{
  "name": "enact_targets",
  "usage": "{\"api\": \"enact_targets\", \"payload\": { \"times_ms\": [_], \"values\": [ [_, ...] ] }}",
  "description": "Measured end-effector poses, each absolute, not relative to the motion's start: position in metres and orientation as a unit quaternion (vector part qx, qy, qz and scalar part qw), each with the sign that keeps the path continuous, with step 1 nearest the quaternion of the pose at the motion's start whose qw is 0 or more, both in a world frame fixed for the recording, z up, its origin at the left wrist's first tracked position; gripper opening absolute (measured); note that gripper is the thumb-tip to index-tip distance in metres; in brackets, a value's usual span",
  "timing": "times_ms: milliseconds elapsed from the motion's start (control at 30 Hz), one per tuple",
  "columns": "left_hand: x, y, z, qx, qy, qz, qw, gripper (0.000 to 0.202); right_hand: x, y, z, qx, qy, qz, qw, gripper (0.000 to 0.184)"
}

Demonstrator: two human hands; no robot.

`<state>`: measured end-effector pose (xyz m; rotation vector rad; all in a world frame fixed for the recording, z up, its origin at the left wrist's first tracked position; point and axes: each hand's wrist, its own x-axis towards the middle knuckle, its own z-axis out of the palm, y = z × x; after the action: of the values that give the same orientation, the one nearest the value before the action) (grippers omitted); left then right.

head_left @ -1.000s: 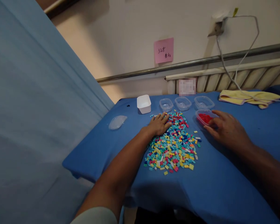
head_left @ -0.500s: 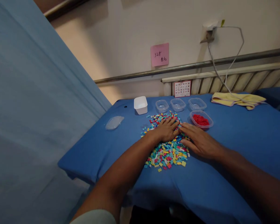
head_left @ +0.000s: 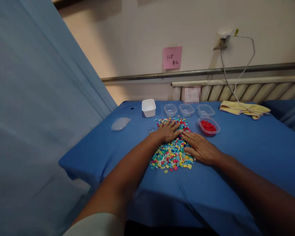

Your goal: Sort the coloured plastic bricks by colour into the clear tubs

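A pile of small toy bricks [head_left: 173,154] in yellow, teal, blue, white and red is spread over the blue cloth [head_left: 241,144]. On the upper part of the pile my left hand [head_left: 167,131] lies flat, fingers spread. My right hand [head_left: 200,147] rests along the pile's right side with fingers stretched out, their tips close to the left hand's thumb. Both palms face down, so what lies beneath them is hidden. Just beyond the right hand stands a clear plastic tub [head_left: 218,128] holding red pieces [head_left: 207,126].
Behind the pile stand a white container [head_left: 148,113] and three clear tubs, including the middle tub [head_left: 186,110]. A clear lid [head_left: 120,124] lies at left, a yellow cloth [head_left: 243,108] at back right. A blue curtain [head_left: 39,98] hangs left; a radiator [head_left: 236,90] runs behind.
The view has shifted slightly. Both hands have moved a little to the left over the pile, staying flat on it. The tubs and the white container stand as before.
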<state>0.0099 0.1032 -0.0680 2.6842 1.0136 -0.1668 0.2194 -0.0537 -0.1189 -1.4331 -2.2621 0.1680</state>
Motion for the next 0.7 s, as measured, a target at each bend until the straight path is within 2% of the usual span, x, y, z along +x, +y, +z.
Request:
{"api": "enact_targets", "payload": {
  "times_ms": [233,400,567,700],
  "values": [
    [-0.025,0.104,-0.039,0.884,0.377,0.075,0.268,0.088,0.218,-0.065,-0.12,-0.507,-0.819,0.025,0.266,0.053],
    [-0.07,0.105,-0.054,0.849,0.403,0.17,0.298,0.085,0.208,-0.085,-0.123,-0.511,-0.808,0.02,0.292,0.049],
    [-0.099,0.105,-0.075,0.815,0.405,0.286,0.3,0.083,0.202,-0.099,-0.124,-0.497,-0.811,0.034,0.307,0.059],
    [-0.106,0.105,-0.072,0.789,0.386,0.39,0.275,0.064,0.203,-0.095,-0.123,-0.519,-0.799,0.021,0.303,0.059]
  ]
}}
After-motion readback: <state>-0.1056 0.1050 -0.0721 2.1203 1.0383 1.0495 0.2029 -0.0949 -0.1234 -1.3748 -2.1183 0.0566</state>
